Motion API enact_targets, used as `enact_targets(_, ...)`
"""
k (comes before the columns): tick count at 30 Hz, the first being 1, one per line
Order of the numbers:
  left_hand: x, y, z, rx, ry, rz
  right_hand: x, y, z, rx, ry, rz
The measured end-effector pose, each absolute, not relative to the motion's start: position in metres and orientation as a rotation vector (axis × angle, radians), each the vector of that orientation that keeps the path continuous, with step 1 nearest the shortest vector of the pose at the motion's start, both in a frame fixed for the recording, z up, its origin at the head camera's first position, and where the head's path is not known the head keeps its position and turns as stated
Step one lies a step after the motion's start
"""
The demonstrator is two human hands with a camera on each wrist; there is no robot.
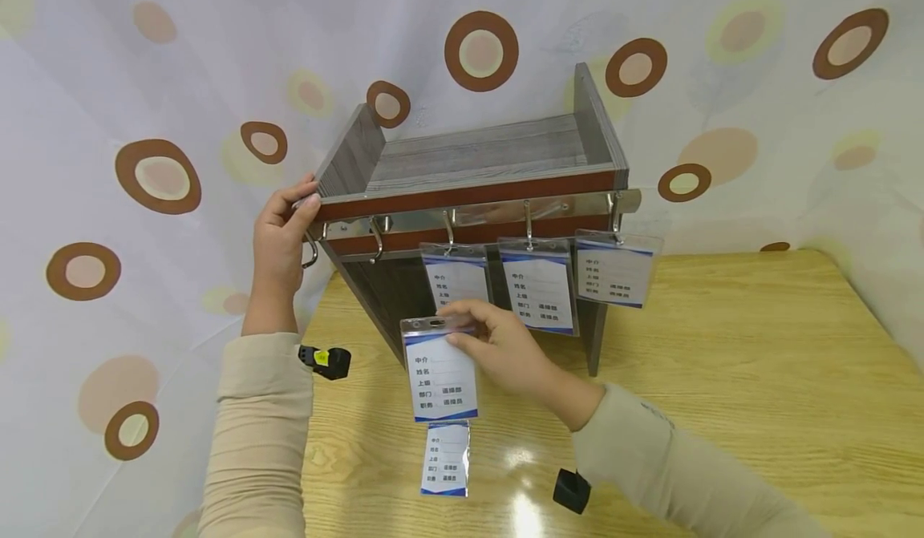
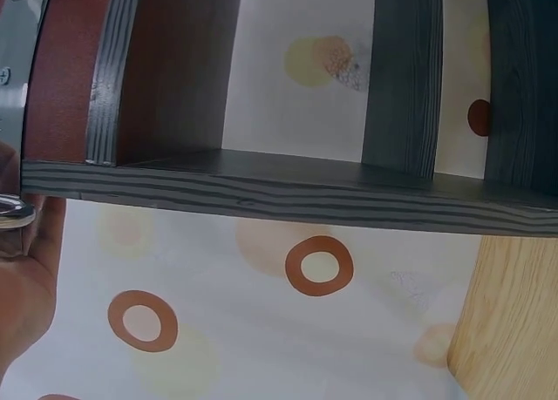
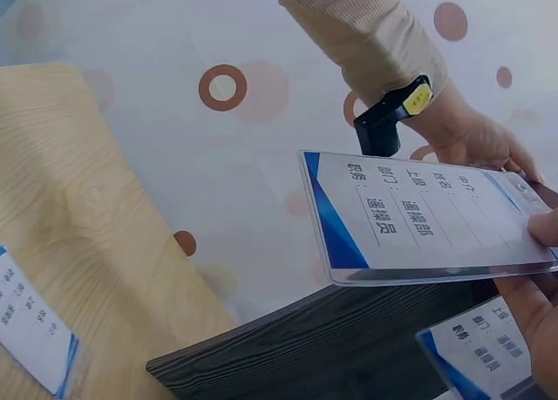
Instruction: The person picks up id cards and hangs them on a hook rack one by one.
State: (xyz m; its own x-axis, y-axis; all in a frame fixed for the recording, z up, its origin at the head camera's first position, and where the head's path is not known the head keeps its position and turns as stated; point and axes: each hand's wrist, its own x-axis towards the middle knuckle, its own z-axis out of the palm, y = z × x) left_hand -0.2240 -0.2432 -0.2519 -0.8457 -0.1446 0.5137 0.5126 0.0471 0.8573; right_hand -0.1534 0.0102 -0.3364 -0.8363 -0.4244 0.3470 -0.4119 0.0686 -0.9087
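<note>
Beige sleeves point(image 1: 256, 434) reach in from the bottom of the head view, black devices point(image 1: 572, 491) at the wrists, and beyond them we have both hands engaged! Our right hand point(image 1: 505, 341) pinches a clear badge holder point(image 1: 442, 374) by its top edge, thumb across the front; we can see a white card inside, blue bands at its ends and dark print between. It is up in the air before the shelf — from above, it overlaps the foot of a hanging badge. Our left hand point(image 1: 280, 241), meanwhile, grips the front left corner of the grey wood-grain shelf point(image 1: 476, 153), thumb at the top edge; the left wrist view gives us only part of that hand, beside a hook.

Across the reddish-brown front we follow a shiny metal rail point(image 1: 422, 220) with five curved hooks, and three are loaded: a middle badge point(image 1: 458, 277), its neighbour badge point(image 1: 540, 289) and an end badge point(image 1: 615, 273) out on the right. Below, we spot one more, a loose badge point(image 1: 445, 458) flat on the wooden table point(image 1: 736, 345) — and behind everything, spotted cloth point(image 1: 216, 57).
</note>
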Motion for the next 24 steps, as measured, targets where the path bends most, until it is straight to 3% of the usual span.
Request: enact_targets(24,-0.224,-0.244,-0.254,-0.382,-1.864,-1.868,-0.172,-0.022,-0.309,-0.978,2.372,-1.929)
